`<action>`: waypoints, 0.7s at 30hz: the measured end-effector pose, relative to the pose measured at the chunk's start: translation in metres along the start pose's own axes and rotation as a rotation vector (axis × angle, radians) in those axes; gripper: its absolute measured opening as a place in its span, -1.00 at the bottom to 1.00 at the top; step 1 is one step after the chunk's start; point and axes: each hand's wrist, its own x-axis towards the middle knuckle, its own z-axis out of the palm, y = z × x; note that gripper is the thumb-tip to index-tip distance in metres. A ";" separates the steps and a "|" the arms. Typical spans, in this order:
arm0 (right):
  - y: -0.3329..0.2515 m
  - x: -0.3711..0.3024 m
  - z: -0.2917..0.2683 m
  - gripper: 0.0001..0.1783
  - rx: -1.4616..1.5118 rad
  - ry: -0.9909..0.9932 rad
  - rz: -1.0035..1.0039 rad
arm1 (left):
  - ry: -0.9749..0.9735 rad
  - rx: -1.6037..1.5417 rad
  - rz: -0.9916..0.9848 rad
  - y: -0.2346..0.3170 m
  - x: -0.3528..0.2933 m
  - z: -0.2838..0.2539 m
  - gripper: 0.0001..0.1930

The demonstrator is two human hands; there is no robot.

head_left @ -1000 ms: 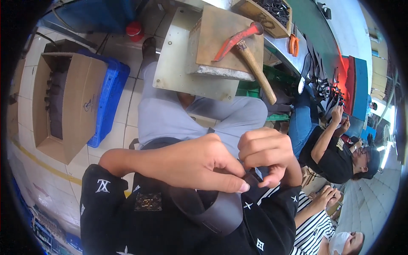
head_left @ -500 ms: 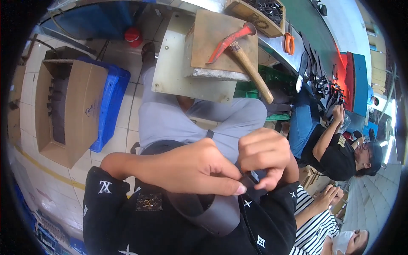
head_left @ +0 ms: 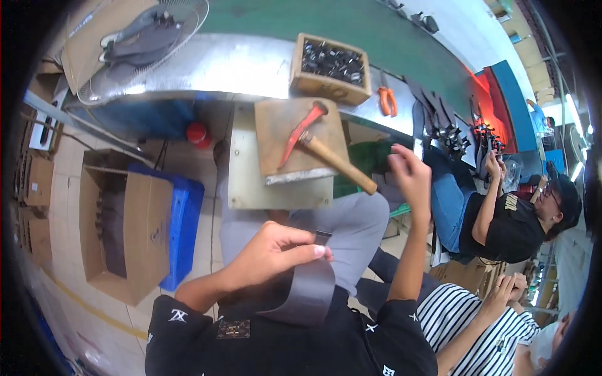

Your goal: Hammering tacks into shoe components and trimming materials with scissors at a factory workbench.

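My left hand (head_left: 273, 255) pinches the end of a curved dark grey strap (head_left: 311, 294), thumb on one side and fingers on the other. At the pinched end a small dark metal-looking piece (head_left: 322, 237) shows. The rest of the strap bends down in front of my body. My right hand (head_left: 411, 178) is raised away from the strap, fingers apart and somewhat curled, and no object shows in it. Left of that hand, a hammer with a red head and wooden handle (head_left: 342, 164) lies on a wooden-topped block (head_left: 269, 135).
Beyond the block, a wooden box (head_left: 329, 89) of small dark metal parts and orange-handled pliers (head_left: 387, 101) rest on the bench. A cardboard carton (head_left: 147, 232) with dark straps stands left beside a blue crate (head_left: 186, 232). Two people work at my right.
My right hand has let go of the strap end and moved forward toward the bench. My left hand keeps the strap and has moved slightly. The view has shifted, showing more of the bench.
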 end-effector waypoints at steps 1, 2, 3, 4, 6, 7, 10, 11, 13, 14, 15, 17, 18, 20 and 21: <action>0.027 0.002 0.011 -0.84 -0.598 0.072 -0.122 | -0.015 0.024 0.016 0.002 0.003 0.001 -0.77; 0.046 0.008 0.016 -0.77 -0.451 0.103 -0.015 | 0.008 0.071 0.008 0.001 0.005 0.000 -0.76; 0.059 0.017 0.026 -0.73 -0.081 0.205 0.174 | 0.041 0.116 0.001 -0.001 0.006 -0.001 -0.76; 0.069 0.032 0.031 -0.69 -0.049 0.250 0.277 | 0.050 0.135 0.010 -0.004 0.008 -0.001 -0.74; 0.091 0.065 0.047 -0.59 -0.210 0.287 0.240 | 0.057 0.165 0.017 0.001 0.010 0.003 -0.74; 0.101 0.083 0.057 -0.52 -0.404 0.275 0.095 | 0.064 0.177 0.014 0.002 0.010 0.004 -0.74; 0.110 0.126 0.092 -0.42 -0.368 -0.018 0.389 | 0.099 0.200 0.054 0.002 0.009 0.011 -0.74; 0.130 0.128 0.093 -0.39 -0.576 0.060 0.284 | 0.083 0.207 0.077 0.003 0.010 0.015 -0.73; 0.159 0.135 0.080 -0.36 -0.683 0.072 0.220 | 0.071 0.247 0.068 0.006 0.014 0.017 -0.73; 0.178 0.137 0.055 -0.37 -0.635 0.035 0.258 | 0.032 0.249 0.092 0.011 0.015 0.021 -0.73; 0.150 0.140 0.063 -0.43 0.028 -0.076 0.566 | 0.079 0.248 0.086 0.008 0.008 0.017 -0.72; 0.119 0.112 0.053 -0.53 0.968 0.182 0.550 | 0.099 0.254 0.103 0.005 0.009 0.015 -0.72; 0.092 0.093 0.041 -0.52 1.183 0.258 0.473 | 0.103 0.240 0.128 0.004 0.011 0.015 -0.71; 0.064 0.052 0.018 -0.54 1.338 0.121 0.301 | 0.100 0.215 0.131 0.000 0.013 0.017 -0.71; 0.047 0.034 0.003 -0.67 1.282 -0.073 0.223 | 0.091 0.237 0.096 0.001 0.014 0.015 -0.71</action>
